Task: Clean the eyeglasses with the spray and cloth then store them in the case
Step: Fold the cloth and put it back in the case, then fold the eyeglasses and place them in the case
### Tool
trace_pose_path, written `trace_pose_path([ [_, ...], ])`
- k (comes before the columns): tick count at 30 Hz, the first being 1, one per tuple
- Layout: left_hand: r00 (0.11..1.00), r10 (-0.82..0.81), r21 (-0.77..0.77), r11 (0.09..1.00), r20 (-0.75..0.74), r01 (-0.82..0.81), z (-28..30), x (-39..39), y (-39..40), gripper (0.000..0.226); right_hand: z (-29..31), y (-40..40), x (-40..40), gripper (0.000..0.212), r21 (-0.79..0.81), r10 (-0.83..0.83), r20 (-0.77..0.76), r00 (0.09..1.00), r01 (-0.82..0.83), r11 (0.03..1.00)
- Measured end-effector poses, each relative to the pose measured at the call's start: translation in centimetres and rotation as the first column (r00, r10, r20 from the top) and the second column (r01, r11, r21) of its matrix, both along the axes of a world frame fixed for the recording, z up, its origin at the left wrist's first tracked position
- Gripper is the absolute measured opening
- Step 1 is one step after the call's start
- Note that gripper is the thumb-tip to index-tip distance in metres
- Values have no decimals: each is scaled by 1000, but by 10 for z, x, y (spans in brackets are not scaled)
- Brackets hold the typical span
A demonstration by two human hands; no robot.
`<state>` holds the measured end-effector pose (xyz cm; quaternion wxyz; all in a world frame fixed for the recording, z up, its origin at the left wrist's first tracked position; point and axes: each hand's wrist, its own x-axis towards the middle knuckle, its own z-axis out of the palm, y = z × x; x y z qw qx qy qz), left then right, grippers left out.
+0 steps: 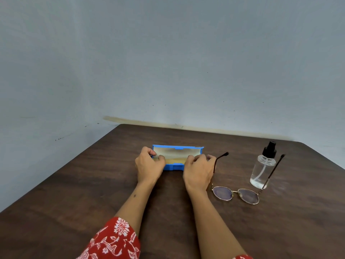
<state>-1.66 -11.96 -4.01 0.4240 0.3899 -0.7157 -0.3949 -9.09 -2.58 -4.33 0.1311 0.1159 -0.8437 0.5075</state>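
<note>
A dark wooden table (74, 184) stands against a pale grey-blue wall (168, 53), and the person works at its middle with both bare hands. A blue glasses case (177, 147) lies open there, its lid raised toward the far side and its pale lining facing the camera. The left hand (148, 165) is at the left end of the case, fingers curled over the near edge and into the opening; its grip closes on the case end, and the fingertips seem to pinch something pale inside, though it is too blurred to tell whether that is a cloth or only the lining. The right hand (198, 168) is at the right end of the case, fingers bent and pressed over the rim, so its grip also rests on the case; what lies under the fingers cannot be told.

The eyeglasses (236, 195) lie on the table to the right of the right forearm, near side, apart from the case. They have thin metal round rims, lenses nearest the camera, and both dark temples open and pointing away toward the far side. The left temple rises just beside the right hand. The spray bottle (263, 169) stands upright farther right, clear with a black pump top, a little liquid in the bottom; the right temple crosses in front of it.

A red sleeve with white print (112, 242) covers the left upper forearm at the near edge.
</note>
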Motion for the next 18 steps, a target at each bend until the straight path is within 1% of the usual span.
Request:
trace_pose_path([
  [2,1000,-11,6,1000,-9,11,1,1,1,19,-2,0,4,20,-6,-21,-52,998,21,1000],
  [4,999,-13,12,1000,-41,14,2,3,2,20,-3,0,9,20,-24,-27,-105,994,25,999],
  [8,994,9,-1,1000,-109,-9,3,10,8,28,-2,3,28,31,-64,8,-164,986,-19,998],
  [11,985,29,-29,999,-170,-34,2,17,20,37,-1,7,43,39,-112,58,-262,963,-90,990],
  [13,981,51,-69,996,-187,-65,1,21,29,37,0,11,50,39,-132,79,-345,935,-132,982],
  [15,979,57,-112,990,-194,-80,1,26,40,36,4,17,58,36,-162,130,-417,899,-214,963],
  [16,979,47,-145,986,-197,-77,2,30,46,35,7,20,62,36,-169,162,-467,870,-267,949],
  [18,983,15,-216,975,-181,-55,4,36,58,40,12,27,71,37,-145,201,-605,770,-355,924],
])
